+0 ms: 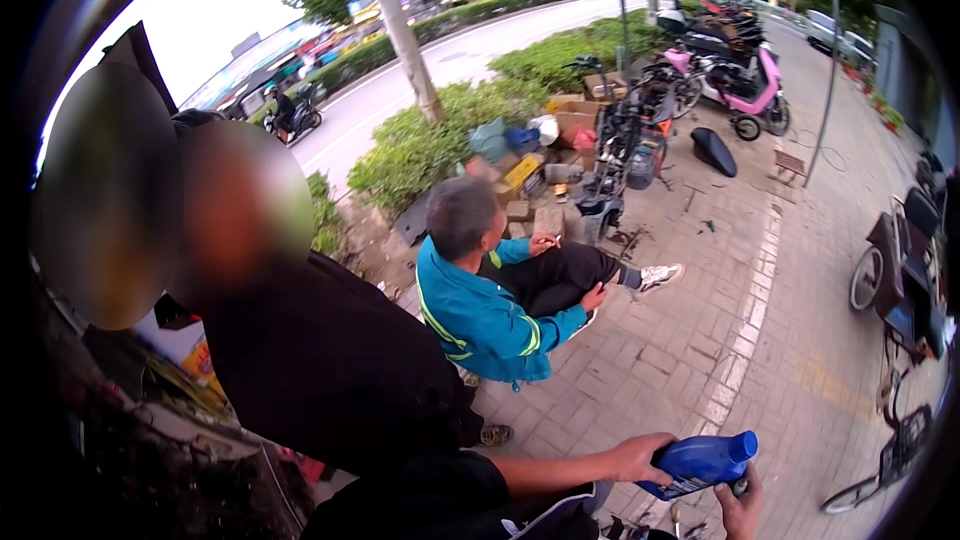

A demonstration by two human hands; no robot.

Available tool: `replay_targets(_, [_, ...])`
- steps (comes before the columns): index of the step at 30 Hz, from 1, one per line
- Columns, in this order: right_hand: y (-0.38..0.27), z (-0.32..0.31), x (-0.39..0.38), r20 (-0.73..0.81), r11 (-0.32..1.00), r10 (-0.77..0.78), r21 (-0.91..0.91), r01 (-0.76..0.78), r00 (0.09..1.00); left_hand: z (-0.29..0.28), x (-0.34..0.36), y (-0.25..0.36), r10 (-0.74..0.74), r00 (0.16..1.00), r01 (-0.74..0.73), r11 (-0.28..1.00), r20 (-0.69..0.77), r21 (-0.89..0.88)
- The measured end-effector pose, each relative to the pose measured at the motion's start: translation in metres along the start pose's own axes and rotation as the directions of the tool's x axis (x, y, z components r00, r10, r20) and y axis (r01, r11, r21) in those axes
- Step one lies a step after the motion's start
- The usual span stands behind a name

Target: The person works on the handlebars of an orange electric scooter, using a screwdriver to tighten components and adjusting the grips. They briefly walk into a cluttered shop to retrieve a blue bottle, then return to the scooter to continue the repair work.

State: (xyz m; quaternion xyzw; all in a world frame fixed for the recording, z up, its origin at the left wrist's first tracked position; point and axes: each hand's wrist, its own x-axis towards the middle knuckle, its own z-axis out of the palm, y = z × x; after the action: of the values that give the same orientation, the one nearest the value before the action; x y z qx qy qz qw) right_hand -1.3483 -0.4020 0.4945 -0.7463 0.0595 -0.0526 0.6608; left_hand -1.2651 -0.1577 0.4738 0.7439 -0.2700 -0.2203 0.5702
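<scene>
Low in the head view, my left hand (638, 458) is wrapped round a blue plastic bottle (695, 462), the kind that motor oil comes in. The bottle lies tilted on its side, its blue cap end pointing right. Just below that end is my right hand (739, 512), thumb and fingers curled in. A small dark roundish thing (740, 487) shows between them, too small to name. Whether the right hand also touches the bottle I cannot tell.
A person in a teal jacket (480, 310) sits ahead; another in black (320, 360) is close at my left. Beyond are a stripped scooter frame (620, 155), cardboard boxes (578, 120), a loose black seat (714, 152) and a pink scooter (750, 90). A cargo tricycle (895, 270) stands right.
</scene>
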Motion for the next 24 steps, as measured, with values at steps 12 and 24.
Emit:
replay_targets(12, [-0.031,-0.038,0.317,0.285,0.991,0.080,-0.124,-0.046,0.955,-0.098,0.246,-0.018,-0.243,0.965,0.222,0.957,-0.101,-0.186])
replay_targets(24, [-0.025,-0.066,0.598,0.412,0.976,0.047,-0.211,0.045,0.910,-0.215,0.489,-0.053,-0.260,0.964,0.253,0.962,-0.062,-0.101])
